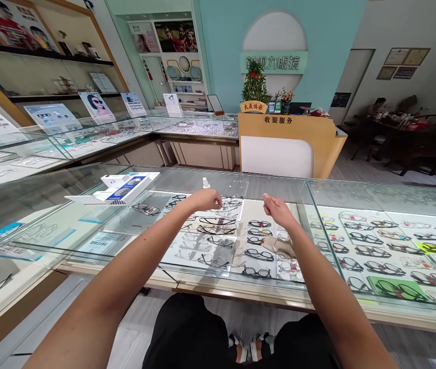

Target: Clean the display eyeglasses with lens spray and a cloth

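Observation:
My left hand (208, 199) is held above the glass counter, fingers bent down and closed together. What it grips, if anything, is too small to make out. My right hand (274, 206) hovers a little apart to the right, its thumb pressed against curled fingers; any thing in that pinch I cannot make out either. Just beyond my left hand stands a small white bottle (205, 182). Below it a pair of eyeglasses (216, 226) lies on the counter. A beige cloth (278, 246) rests beside my right forearm.
An opened white and blue box (125, 189) lies on the counter's left, near dark-framed glasses (146, 209). Rows of frames (389, 251) fill the glass case (307, 190). Farther back are a yellow cashier desk (327, 146) and people at a table on the right.

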A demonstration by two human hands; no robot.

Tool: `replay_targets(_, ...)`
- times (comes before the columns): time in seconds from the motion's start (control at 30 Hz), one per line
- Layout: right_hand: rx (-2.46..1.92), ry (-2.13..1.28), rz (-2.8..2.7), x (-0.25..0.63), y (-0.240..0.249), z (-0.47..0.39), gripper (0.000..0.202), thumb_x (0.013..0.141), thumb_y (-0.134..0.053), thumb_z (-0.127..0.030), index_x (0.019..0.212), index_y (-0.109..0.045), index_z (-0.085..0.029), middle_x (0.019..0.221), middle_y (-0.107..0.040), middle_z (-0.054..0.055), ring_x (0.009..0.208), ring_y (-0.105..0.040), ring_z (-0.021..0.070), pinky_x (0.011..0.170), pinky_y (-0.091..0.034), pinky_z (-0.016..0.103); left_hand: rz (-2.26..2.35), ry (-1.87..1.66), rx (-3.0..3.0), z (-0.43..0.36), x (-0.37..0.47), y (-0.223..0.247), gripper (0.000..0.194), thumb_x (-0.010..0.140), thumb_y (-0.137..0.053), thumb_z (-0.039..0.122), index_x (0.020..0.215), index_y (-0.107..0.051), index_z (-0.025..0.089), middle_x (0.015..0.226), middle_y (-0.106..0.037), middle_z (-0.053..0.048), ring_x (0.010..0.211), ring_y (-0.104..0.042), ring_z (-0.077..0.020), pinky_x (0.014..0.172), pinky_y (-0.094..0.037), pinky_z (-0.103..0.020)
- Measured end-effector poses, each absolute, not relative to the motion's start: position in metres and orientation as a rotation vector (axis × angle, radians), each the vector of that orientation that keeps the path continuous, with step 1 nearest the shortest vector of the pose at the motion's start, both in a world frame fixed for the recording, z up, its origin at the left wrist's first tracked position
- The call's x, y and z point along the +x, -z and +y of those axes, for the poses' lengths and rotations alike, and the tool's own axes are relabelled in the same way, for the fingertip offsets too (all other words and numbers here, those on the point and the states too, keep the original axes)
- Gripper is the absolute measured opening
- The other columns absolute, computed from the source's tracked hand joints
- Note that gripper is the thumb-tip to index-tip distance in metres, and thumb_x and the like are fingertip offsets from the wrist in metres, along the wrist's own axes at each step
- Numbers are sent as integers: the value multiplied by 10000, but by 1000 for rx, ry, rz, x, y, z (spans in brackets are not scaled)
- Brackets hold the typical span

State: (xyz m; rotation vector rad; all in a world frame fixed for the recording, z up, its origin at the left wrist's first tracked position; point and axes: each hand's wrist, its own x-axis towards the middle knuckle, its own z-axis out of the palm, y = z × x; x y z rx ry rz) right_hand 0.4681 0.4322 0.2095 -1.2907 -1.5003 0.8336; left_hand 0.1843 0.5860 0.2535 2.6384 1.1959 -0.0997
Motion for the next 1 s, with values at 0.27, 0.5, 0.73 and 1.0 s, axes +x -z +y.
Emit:
replay_targets(0.27,-1095,-986,-1272,476,-215,440,358,905,-630,-587,976,-561,-243,598,-605,-42,565,-459,152,606,-386,290,825,-732,1976,543,236,-285,377,698,-833,583,783,-821,216,726,-679,-47,676,-548,-179,591,-376,-272)
replay_targets(0.5,-1071,-899,-1359,486,-212,442,531,940,-452,-783,808,-433,-269,588,-351,-80,553,-350,145,578,-355,300,619,-1091,1538,519,297,-249,415,720,-872,606,842,-810,214,997,-791,-90,970,-685,-231,927,-512,-348)
replay_targets(0.73,-1139,-755,-1382,476,-222,445,488,951,-590,-683,773,-537,-231,690,-486,-35,654,-437,146,650,-382,295,623,-1082,1388,520,299,-212,436,727,-888,598,895,-809,204,1028,-800,-98,1017,-700,-235,969,-511,-354)
replay_targets(1.0,-1200,-601,-1428,461,-227,443,305,932,-684,-523,905,-667,-220,709,-519,-37,672,-453,151,640,-372,290,623,-1139,1330,513,299,-214,408,716,-908,566,886,-816,207,982,-795,-79,980,-698,-229,971,-529,-365)
